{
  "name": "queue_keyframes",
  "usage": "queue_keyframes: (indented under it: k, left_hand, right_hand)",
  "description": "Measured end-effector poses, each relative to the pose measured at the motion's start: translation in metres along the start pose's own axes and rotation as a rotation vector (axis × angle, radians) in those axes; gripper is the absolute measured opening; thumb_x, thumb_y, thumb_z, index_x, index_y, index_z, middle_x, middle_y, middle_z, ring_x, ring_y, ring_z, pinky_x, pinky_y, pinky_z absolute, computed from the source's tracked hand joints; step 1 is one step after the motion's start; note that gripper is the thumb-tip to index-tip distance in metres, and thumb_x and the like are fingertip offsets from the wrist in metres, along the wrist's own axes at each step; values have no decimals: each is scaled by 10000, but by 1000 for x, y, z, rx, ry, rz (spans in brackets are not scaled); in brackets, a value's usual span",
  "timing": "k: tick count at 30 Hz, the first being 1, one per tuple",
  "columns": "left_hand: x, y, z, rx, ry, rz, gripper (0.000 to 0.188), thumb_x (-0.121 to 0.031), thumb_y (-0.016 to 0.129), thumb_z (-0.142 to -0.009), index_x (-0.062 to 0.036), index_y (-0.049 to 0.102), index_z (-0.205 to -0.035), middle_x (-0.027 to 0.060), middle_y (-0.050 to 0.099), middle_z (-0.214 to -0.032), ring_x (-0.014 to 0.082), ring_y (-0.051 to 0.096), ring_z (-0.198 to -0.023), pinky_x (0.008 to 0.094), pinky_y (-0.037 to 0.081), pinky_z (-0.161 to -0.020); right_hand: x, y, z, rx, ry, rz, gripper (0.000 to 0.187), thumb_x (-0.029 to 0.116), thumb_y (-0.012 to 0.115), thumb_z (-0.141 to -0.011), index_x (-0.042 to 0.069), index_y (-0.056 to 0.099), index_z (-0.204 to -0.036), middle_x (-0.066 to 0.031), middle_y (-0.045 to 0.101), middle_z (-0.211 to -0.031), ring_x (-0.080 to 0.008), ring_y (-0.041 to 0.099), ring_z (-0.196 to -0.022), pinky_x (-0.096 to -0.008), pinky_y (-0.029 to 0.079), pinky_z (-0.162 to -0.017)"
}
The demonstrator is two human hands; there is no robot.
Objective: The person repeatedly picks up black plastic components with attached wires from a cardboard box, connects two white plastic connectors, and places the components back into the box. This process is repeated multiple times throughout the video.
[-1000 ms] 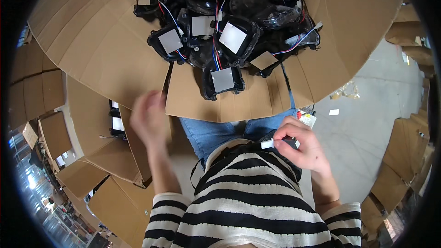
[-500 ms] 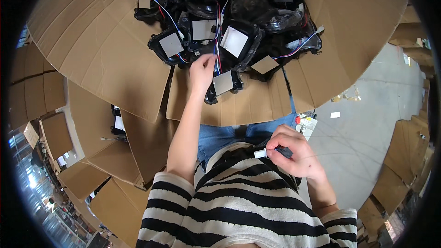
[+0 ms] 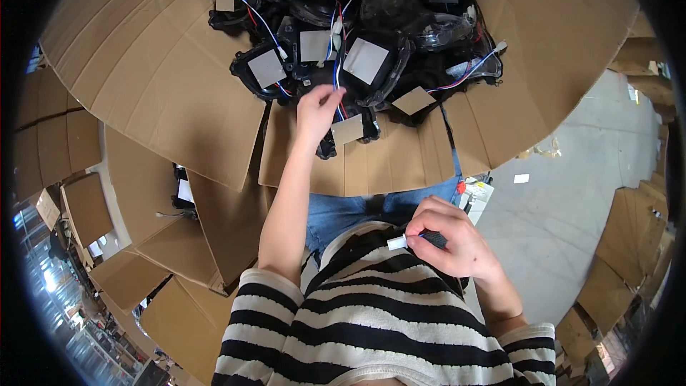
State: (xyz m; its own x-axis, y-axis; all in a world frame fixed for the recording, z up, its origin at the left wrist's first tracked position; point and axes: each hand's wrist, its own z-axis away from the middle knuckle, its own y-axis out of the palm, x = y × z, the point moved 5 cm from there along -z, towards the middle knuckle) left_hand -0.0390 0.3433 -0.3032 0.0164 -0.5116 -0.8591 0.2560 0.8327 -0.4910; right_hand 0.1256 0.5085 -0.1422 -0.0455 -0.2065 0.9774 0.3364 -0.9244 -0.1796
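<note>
The left hand (image 3: 319, 109) has come forward from beside the lap a second ago, and now rests at the near edge of the heap of black plastic lamp housings (image 3: 357, 28) with pale square backing patches, piled on the open flaps of a large brown cardboard box (image 3: 157, 78). Its fingers (image 3: 330, 95) are curled together around the bundle of thin red, blue and white wires (image 3: 336, 96) that trails from the nearest black housing (image 3: 350, 132), the one with a tilted pale square patch lying at the front of the pile. The thumb side is hidden, so how firm the pinch is cannot be told.

The right hand (image 3: 446, 239) has barely shifted over the same time. It stays low against the black-and-white striped shirt (image 3: 371, 329), fingers closed around a slim black marker with a white tip (image 3: 414, 241), the tip pointing to the person's left.

Judging by this, the reach is complete and the nearest housing is now being taken up by its wiring, while the marker waits ready. Flattened cardboard boxes (image 3: 78, 207) lie stacked to the left on the grey floor (image 3: 557, 207).
</note>
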Motion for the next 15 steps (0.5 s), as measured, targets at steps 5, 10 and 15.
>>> queue_keyframes:
  k: [5, 10, 15]
  left_hand:
    - [-32, -9, 56, 253, -14, 402, 153, -144, 485, -834, -15, 568, -828, 37, 576, -811, 117, 512, -769, 243, 387, -721]
    - [-74, -20, 92, 214, -129, 535, 224, -153, 371, -894, 6, 500, -984, 12, 508, -732, 71, 463, -702, 199, 387, -650]
    - [-112, -33, 105, 255, -99, 503, 274, -157, 383, -894, 31, 516, -1043, -11, 463, -683, 34, 359, -530, 158, 339, -518]
  right_hand:
    - [-1, 3, -7, 35, -13, 11, 50, -5, 569, -683, -1, 532, -716, -80, 502, -691, -225, 475, -667, -304, 385, -587]
    - [1, 5, -9, 38, -21, 19, 69, 29, 578, -685, 4, 518, -708, -88, 489, -689, -247, 474, -662, -322, 387, -587]
    - [6, 1, -8, -17, -53, 21, 66, 16, 581, -680, 8, 524, -712, -84, 499, -686, -244, 479, -654, -317, 385, -588]
